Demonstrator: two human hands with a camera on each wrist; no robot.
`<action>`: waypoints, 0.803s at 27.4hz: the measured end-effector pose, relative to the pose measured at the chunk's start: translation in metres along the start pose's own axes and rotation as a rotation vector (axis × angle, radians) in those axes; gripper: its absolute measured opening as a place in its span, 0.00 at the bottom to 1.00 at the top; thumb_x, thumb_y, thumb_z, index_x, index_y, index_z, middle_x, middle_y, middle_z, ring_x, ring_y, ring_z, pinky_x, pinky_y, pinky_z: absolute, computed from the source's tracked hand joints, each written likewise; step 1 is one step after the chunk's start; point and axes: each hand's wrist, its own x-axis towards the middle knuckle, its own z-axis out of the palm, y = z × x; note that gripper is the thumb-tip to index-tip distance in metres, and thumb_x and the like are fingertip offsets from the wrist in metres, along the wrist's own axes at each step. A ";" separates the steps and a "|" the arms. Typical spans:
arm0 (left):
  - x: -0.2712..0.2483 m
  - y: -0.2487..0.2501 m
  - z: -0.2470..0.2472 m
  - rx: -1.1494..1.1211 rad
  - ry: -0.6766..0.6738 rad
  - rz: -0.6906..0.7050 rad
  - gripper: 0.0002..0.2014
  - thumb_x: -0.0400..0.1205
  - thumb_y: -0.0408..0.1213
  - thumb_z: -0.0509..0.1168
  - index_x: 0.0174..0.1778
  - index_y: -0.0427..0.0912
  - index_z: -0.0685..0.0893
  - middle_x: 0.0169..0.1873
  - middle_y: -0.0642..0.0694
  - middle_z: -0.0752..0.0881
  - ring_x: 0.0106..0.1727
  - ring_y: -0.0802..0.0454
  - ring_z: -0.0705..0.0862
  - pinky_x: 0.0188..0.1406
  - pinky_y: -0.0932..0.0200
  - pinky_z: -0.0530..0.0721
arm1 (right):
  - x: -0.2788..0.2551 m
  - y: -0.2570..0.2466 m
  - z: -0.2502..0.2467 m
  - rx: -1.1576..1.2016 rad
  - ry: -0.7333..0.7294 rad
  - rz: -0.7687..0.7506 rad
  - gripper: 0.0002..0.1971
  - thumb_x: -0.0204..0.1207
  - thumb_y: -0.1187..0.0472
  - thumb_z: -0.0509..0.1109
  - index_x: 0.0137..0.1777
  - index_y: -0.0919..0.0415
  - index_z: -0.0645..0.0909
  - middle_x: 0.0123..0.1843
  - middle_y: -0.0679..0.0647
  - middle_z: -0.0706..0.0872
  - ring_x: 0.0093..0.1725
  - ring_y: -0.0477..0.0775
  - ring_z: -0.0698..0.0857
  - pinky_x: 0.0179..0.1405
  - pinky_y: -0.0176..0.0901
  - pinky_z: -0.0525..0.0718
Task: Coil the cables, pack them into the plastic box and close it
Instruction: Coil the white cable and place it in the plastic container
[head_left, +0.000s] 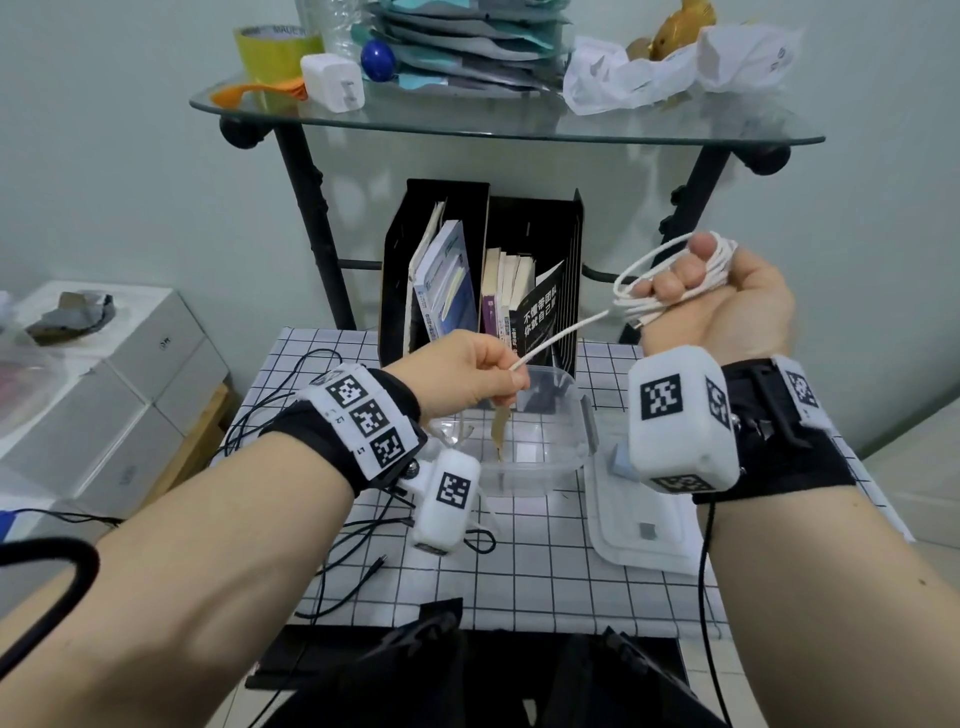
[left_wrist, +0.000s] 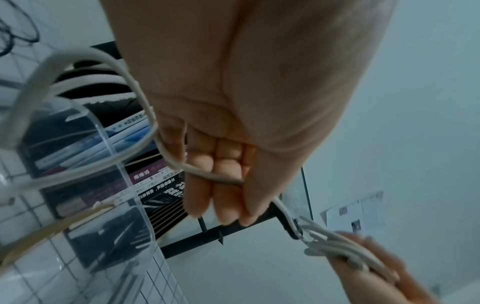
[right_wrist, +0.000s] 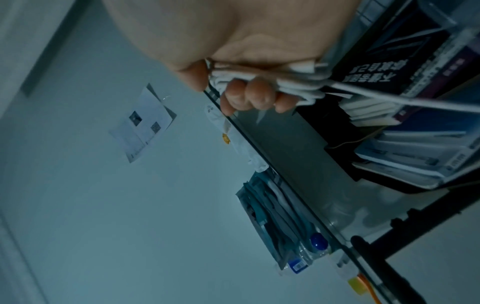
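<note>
Above the gridded tabletop (head_left: 519, 571), right hand (head_left: 727, 306) is palm-up with fingers curled through a bundle of white charging cable (head_left: 670, 280) loops, several turns stacked. Left hand (head_left: 467, 374) pinches the free run of the same cable just above the clear plastic box (head_left: 566, 441); the remaining tail hangs down into the box, with a tan strip at its end.

Box is open and sits mid-table. Its lid (head_left: 644, 535) lies flat just right of it, partly hidden by the right wrist unit. Black cables (head_left: 353, 540) lie loose and uncoiled on the left of the table, one running under the left wrist.

Risks, as I read it:
- Loops are only held by curled fingers (right_wrist: 255, 96). Relax the grip during the transfer and the stack probably springs open.
- The span between the hands looks taut. A hard pull could drag turns off the fingers or tighten them unevenly.
- The dangling tail may snag the box rim.
- An unsecured coil could push up against the lid at closing.
- Black cables look tangled and may knot when lifted.
</note>
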 end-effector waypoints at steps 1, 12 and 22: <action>0.000 0.000 0.000 0.034 -0.011 -0.009 0.08 0.81 0.39 0.68 0.49 0.39 0.87 0.44 0.42 0.90 0.50 0.46 0.89 0.60 0.52 0.85 | 0.003 0.002 -0.002 -0.012 0.012 -0.033 0.15 0.83 0.59 0.53 0.38 0.61 0.75 0.24 0.50 0.67 0.21 0.50 0.66 0.33 0.41 0.71; -0.008 0.029 -0.001 0.188 -0.105 0.110 0.13 0.81 0.36 0.68 0.53 0.60 0.88 0.52 0.45 0.90 0.56 0.39 0.86 0.58 0.45 0.86 | 0.010 0.024 -0.025 -1.001 -0.081 -0.440 0.09 0.82 0.55 0.58 0.60 0.51 0.74 0.41 0.53 0.82 0.37 0.44 0.82 0.43 0.31 0.80; -0.011 0.048 -0.004 0.137 -0.037 0.198 0.09 0.81 0.33 0.67 0.55 0.47 0.89 0.32 0.57 0.87 0.35 0.60 0.81 0.39 0.63 0.82 | -0.010 0.028 -0.018 -1.591 -0.310 -0.031 0.25 0.84 0.45 0.56 0.33 0.61 0.79 0.22 0.52 0.78 0.23 0.48 0.75 0.33 0.44 0.75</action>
